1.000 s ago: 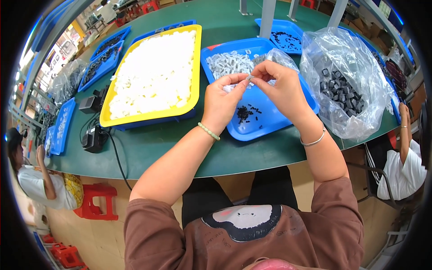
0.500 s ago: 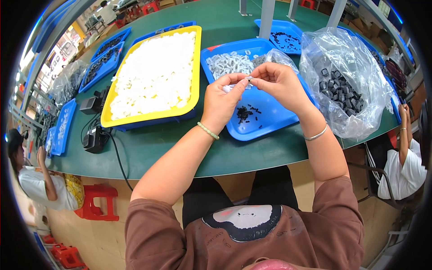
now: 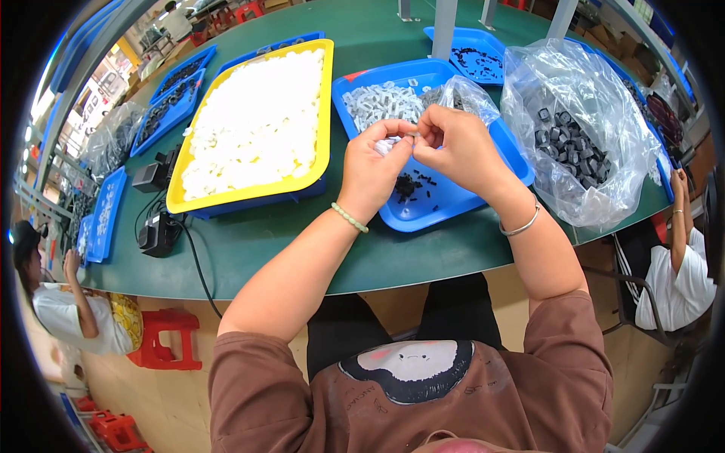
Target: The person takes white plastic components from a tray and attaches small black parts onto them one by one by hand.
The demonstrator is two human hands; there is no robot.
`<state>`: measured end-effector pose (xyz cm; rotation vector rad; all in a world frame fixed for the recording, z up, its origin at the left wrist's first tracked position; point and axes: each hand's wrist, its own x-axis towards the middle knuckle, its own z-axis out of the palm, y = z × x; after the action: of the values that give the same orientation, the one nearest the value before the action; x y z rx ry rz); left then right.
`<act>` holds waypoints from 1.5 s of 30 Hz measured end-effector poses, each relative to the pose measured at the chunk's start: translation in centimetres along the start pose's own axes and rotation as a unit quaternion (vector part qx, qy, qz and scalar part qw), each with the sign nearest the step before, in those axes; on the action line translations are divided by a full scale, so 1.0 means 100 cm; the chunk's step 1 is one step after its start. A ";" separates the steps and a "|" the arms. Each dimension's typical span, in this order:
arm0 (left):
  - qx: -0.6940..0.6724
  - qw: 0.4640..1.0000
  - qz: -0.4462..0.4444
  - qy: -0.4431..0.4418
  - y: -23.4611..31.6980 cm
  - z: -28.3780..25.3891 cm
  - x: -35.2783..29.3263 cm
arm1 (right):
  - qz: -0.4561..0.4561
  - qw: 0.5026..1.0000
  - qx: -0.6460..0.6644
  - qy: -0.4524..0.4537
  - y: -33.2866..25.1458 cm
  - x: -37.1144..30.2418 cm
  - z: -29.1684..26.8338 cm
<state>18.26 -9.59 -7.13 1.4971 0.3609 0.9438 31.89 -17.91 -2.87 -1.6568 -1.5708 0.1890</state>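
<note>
Both hands meet over a blue tray (image 3: 461,202). My left hand (image 3: 366,166) is closed around several small whitish plastic pieces (image 3: 387,145), its thumb and forefinger pinched at the tips. My right hand (image 3: 462,147) is closed too, fingertips pressed against the left ones on a tiny part mostly hidden between them. In the tray, pale translucent plastic pieces (image 3: 381,104) are heaped at the back left, and small black parts (image 3: 408,186) lie loose below my hands. A clear bag (image 3: 476,98) with grey parts rests at the tray's back right.
At left, a yellow tray (image 3: 323,136) full of white pieces sits on a blue one. Black adapters (image 3: 157,234) with cables lie beside it. A large clear bag (image 3: 521,98) of black blocks stands at right. Metal posts (image 3: 444,30) rise behind. Co-workers sit on either side.
The right fingers have curled in and closed tighter against the left fingertips, so the tiny part between them shows less. The trays have not been moved.
</note>
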 end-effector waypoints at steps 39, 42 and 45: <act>-0.161 0.981 -0.099 0.030 0.010 -0.005 0.005 | 0.065 0.992 0.083 0.073 0.077 0.020 -0.033; -0.182 0.976 -0.112 0.046 0.009 -0.010 0.005 | 0.096 0.957 0.273 -0.032 0.029 0.017 -0.028; -0.179 0.978 -0.100 0.042 0.009 -0.007 0.004 | 0.103 0.937 0.331 -0.037 0.016 0.011 -0.014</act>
<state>17.69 -8.99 -6.21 1.0734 0.3737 0.8610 34.21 -17.40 -2.48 -1.2697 -1.1901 0.8053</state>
